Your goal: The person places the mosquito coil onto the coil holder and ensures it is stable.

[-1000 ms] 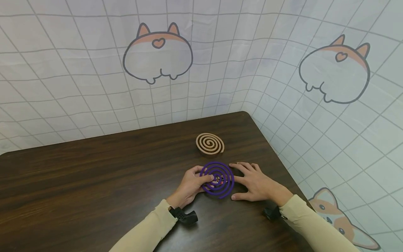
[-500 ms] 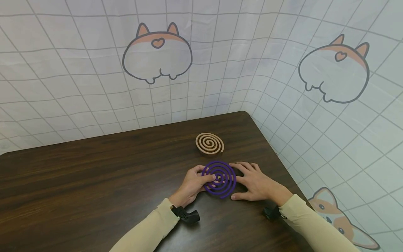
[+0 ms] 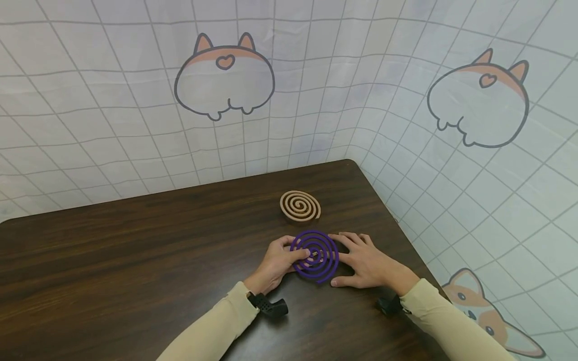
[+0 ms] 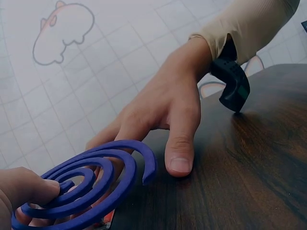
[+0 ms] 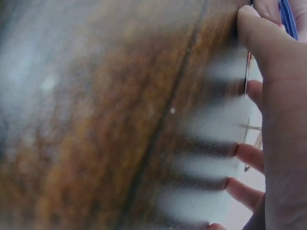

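My left hand [image 3: 279, 260] pinches a purple mosquito coil [image 4: 128, 179], thumb on top near its centre and fingers underneath. The coil lies nearly level, a little above the table. Through its gaps a small object with red colouring [image 4: 108, 218] shows; the coil and fingers hide most of it. To the right, my right hand [image 3: 368, 263] has its fingers spread and its fingertips down at the table. Its index finger [image 3: 344, 257] reaches to the coil's right edge. Behind both hands is a tan mosquito coil [image 3: 299, 205], with shadow under it.
The dark wooden table [image 3: 135, 260] has a rounded far right corner. White grid-patterned curtains [image 3: 316, 90] with dog drawings hang along its far and right sides. A black wrist camera [image 3: 271, 306] sits on the left wrist and another camera [image 3: 388, 306] on the right.
My left hand and the purple coil have shifted slightly to the right, so less of the coloured object shows through the gaps. My right hand keeps almost the same place.
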Action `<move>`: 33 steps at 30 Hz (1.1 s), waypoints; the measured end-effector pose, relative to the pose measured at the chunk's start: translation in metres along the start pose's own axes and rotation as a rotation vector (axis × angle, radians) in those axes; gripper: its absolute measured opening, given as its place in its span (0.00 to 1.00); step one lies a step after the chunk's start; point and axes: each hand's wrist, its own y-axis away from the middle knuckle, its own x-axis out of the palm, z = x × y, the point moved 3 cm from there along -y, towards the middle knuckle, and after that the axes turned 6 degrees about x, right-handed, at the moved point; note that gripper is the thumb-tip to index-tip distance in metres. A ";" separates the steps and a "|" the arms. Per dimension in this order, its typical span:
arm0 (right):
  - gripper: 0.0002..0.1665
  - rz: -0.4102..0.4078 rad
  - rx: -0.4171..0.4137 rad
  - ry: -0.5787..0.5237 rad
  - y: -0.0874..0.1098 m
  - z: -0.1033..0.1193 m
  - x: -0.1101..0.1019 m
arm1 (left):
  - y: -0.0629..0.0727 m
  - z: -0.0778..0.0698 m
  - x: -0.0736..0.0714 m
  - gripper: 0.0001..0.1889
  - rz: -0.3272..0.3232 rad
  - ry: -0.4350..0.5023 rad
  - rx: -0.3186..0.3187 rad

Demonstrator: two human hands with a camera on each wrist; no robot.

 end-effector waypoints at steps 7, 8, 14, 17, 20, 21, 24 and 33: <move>0.42 0.005 0.004 -0.008 0.000 0.000 0.001 | -0.003 0.001 0.001 0.20 -0.005 -0.024 -0.006; 0.42 0.004 0.004 -0.008 0.000 0.000 0.001 | -0.003 0.001 0.001 0.20 -0.006 -0.030 -0.007; 0.42 -0.008 -0.001 0.001 0.000 0.001 0.001 | -0.004 0.001 0.001 0.20 -0.015 -0.041 -0.012; 0.42 -0.015 -0.003 0.005 0.000 0.001 0.000 | -0.005 0.001 0.001 0.19 -0.023 -0.037 -0.012; 0.42 -0.020 -0.005 0.005 0.000 0.001 0.000 | -0.006 0.001 0.001 0.19 -0.029 -0.035 -0.013; 0.42 -0.020 -0.005 0.003 0.000 0.001 -0.001 | -0.006 0.001 0.001 0.19 -0.030 -0.035 -0.013; 0.42 -0.018 -0.006 -0.001 0.000 0.002 -0.001 | -0.006 0.002 0.001 0.19 -0.030 -0.035 -0.013; 0.41 -0.011 -0.004 -0.005 0.001 0.002 -0.002 | -0.005 0.001 0.002 0.19 -0.022 -0.030 -0.013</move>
